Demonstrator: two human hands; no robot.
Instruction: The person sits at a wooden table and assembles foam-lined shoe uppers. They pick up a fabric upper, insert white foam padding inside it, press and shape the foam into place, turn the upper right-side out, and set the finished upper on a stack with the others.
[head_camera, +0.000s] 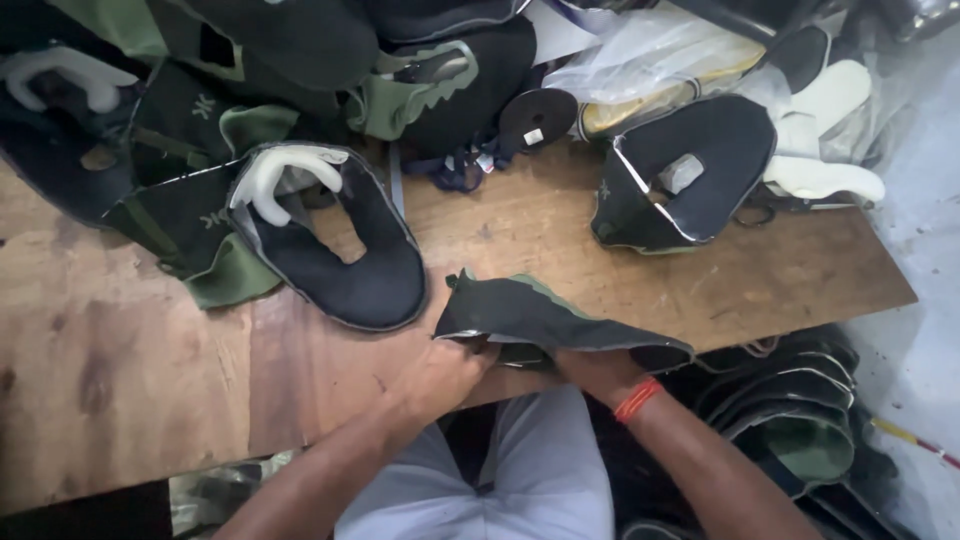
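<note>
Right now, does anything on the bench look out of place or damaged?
Nothing looks damaged. The left hand and right hand hold a dark upper at the bench edge. The other uppers are heaped loosely at the back, and one lies apart from the heap.

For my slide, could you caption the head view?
Both hands grip a dark shoe upper at a wooden bench.

Clear plastic bag at bench's far edge.

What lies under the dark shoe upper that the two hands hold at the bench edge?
Under the shoe upper show both hands: left hand, right hand, and the bench edge. The fingers under it are hidden.
</note>
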